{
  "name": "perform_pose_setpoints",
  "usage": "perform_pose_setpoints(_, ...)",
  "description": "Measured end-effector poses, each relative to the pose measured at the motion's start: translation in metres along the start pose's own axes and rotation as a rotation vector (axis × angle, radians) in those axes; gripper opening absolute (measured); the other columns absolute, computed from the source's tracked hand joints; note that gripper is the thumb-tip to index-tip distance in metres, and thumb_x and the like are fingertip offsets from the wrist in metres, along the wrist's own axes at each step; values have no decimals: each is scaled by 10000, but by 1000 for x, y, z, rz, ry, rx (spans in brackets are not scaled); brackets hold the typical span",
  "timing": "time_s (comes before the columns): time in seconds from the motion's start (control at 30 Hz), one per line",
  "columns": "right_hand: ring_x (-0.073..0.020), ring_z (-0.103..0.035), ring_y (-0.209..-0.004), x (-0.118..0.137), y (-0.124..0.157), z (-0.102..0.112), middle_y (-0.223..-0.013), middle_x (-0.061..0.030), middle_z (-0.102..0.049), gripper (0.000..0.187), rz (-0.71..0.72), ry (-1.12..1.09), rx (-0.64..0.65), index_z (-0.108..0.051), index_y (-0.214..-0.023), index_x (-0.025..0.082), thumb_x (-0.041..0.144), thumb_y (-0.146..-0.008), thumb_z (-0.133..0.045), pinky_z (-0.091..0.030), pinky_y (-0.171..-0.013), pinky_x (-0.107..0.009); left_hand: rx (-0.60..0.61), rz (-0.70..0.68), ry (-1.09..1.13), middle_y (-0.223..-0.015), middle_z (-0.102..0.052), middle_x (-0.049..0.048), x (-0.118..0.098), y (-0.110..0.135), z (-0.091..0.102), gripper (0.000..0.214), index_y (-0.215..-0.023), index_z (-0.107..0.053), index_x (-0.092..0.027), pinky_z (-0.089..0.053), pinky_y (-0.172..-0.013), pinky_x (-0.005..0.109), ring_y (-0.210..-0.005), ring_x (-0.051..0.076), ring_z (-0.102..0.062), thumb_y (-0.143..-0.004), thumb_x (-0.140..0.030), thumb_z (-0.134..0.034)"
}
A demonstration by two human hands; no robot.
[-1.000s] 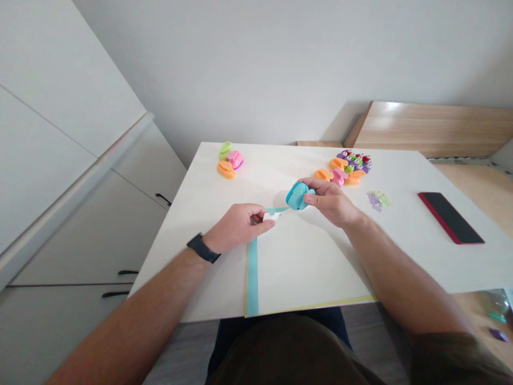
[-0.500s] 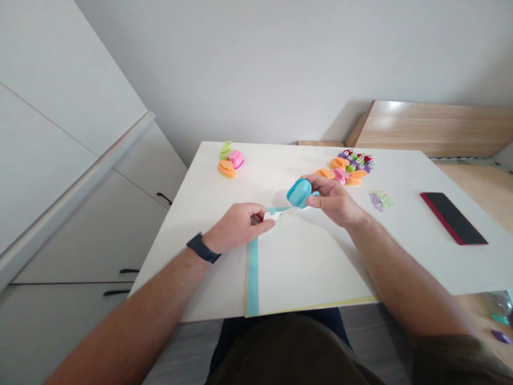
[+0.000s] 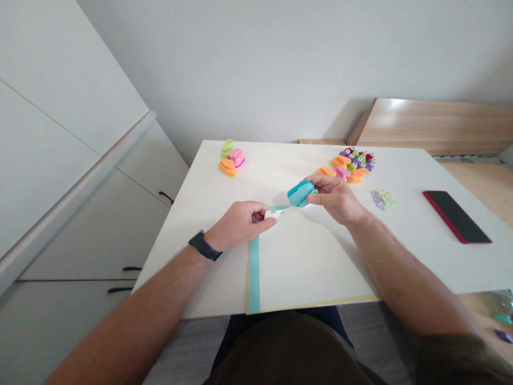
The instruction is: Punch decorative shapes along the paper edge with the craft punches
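Note:
In my right hand [image 3: 334,199] is a blue craft punch [image 3: 300,193], gripped between the thumb below and the fingers behind it. The front of the punch is at the far edge of a white paper sheet [image 3: 304,256]. My left hand [image 3: 245,222] pinches the sheet's far left corner, which is lifted and has small cut-out shapes in it. Beneath the sheet lies a larger piece with a light blue strip [image 3: 254,275] along its left side and a yellow front edge. Whether paper sits inside the punch's slot cannot be made out.
At the back left stand an orange punch [image 3: 227,167], a pink punch [image 3: 237,157] and a green punch [image 3: 227,148]. More punches [image 3: 356,175] cluster at the back right. Small paper cut-outs [image 3: 382,199] and a dark, red-edged tablet-like slab [image 3: 457,215] lie on the right.
My right thumb has closed in slightly, and the punch's lever looks pressed nearer its body. Both hands stay almost in place; the whole view has shifted a little.

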State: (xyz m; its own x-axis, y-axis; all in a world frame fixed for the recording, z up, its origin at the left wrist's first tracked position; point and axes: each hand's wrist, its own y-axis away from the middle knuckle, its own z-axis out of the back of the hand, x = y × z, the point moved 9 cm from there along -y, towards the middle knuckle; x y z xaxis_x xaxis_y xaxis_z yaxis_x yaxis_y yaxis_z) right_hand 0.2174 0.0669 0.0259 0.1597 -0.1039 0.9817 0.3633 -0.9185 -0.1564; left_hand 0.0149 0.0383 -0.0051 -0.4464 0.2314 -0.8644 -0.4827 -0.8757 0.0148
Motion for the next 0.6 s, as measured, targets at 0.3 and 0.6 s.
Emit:
perform_pose_setpoints(0.3,-213,-702,-879,2,0,-6,-1007,-45,-780,248,10,51,44,-801,-1055,235,259,-814,-855,-572,-821,-370,-4,-7,1,-718,-652,-16,-1,0,1,282,-852,-734,-166,-427,-602,229,-640,112,-549,-889,-444,-703)
perform_pose_setpoints(0.6,-223,-676,-943,3,0,-5,-1073,-45,-752,369,-16,111,59,-768,-1132,244,277,-783,-883,-542,-880,-365,-29,1,-13,-743,-688,-4,0,0,3,291,-865,-726,-162,-463,-627,229,-655,120,-584,-882,-453,-710)
